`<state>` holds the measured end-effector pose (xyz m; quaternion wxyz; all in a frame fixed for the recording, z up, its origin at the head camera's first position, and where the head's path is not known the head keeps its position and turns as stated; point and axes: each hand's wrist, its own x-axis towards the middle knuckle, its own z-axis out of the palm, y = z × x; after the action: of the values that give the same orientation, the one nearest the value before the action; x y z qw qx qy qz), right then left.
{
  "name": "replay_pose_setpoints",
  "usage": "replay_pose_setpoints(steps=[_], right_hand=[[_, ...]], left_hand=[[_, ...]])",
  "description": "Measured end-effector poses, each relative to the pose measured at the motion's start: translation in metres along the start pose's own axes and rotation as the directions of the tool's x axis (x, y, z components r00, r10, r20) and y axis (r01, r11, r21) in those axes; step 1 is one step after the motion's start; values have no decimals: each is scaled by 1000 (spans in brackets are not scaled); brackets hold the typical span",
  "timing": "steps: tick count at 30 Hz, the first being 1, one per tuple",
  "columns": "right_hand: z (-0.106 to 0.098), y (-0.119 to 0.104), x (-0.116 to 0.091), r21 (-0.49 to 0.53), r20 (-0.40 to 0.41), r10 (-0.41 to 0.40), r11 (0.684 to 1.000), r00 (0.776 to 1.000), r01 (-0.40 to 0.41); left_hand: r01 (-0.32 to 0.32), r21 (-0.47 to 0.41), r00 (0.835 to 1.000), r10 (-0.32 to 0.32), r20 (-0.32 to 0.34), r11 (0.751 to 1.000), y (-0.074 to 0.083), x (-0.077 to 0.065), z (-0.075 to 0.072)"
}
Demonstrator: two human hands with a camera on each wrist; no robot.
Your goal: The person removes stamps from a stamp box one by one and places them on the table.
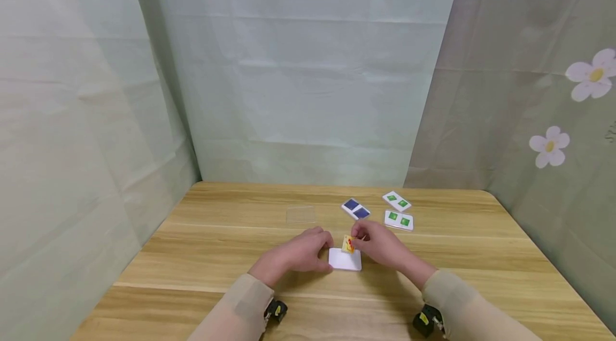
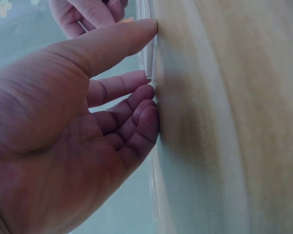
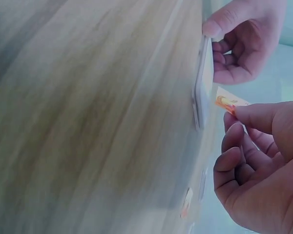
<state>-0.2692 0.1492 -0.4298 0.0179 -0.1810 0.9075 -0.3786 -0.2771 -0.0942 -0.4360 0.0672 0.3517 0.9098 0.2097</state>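
Note:
A white rectangular plate [image 1: 344,260] with rounded corners lies flat on the table. My left hand [image 1: 304,251] holds its left end between thumb and index finger, and in the left wrist view the thumb [image 2: 132,39] rests at the near edge. My right hand [image 1: 381,242] pinches a small yellow picture card [image 1: 347,245] with a red and orange print, tilted just above the plate's far right part. In the right wrist view the card [image 3: 229,100] sticks out from thumb and index fingertips, apart from the plate [image 3: 204,83].
Beyond the right hand lie a plate with two dark blue squares [image 1: 356,208] and two plates with green squares [image 1: 397,201]. A clear rectangular sheet [image 1: 300,215] lies behind the left hand. Another small printed piece [image 3: 186,203] shows low in the right wrist view.

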Motion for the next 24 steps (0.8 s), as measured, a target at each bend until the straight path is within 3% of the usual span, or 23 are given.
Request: replay_pose_setpoints(steps=[8, 24], right_hand=[[-11, 8, -5, -1, -51, 24, 1000, 998, -24], [-38, 33, -13, -35, -96, -11, 999, 995, 8]], left_hand=[[-5, 9, 1000, 5, -6, 1000, -2, 1, 1], [17, 0, 1000, -17, -5, 1000, -1, 0, 2]])
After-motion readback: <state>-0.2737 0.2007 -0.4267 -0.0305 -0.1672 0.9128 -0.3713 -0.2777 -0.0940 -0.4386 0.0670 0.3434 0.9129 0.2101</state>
